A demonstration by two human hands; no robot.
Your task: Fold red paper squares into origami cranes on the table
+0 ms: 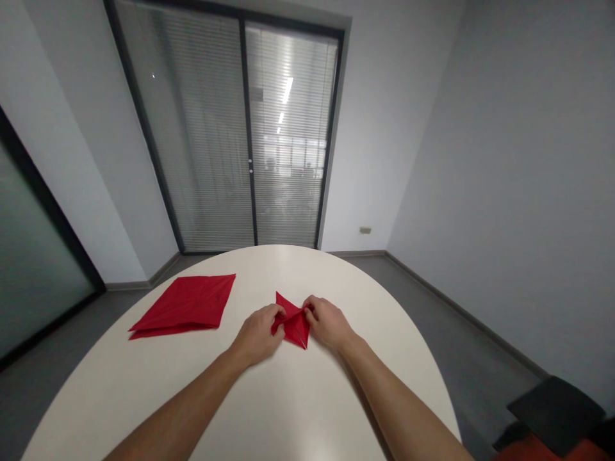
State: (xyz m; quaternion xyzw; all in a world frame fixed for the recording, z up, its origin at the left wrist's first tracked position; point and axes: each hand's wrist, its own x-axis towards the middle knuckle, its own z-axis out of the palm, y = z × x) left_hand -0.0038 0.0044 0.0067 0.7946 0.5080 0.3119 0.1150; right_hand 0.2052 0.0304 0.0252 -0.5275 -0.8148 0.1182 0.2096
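Observation:
A small folded red napkin lies near the middle of the round white table, with pointed corners showing at its far left and near side. My left hand pinches its left edge between thumb and fingers. On the opposite side, my right hand grips the right edge with bent fingers. A raised fold runs across the napkin between the two hands. Parts of both side edges are hidden under my fingers.
A larger red folded cloth lies flat at the left of the white table. Beyond the table's far edge stands a glass door with blinds. A dark chair is at the lower right.

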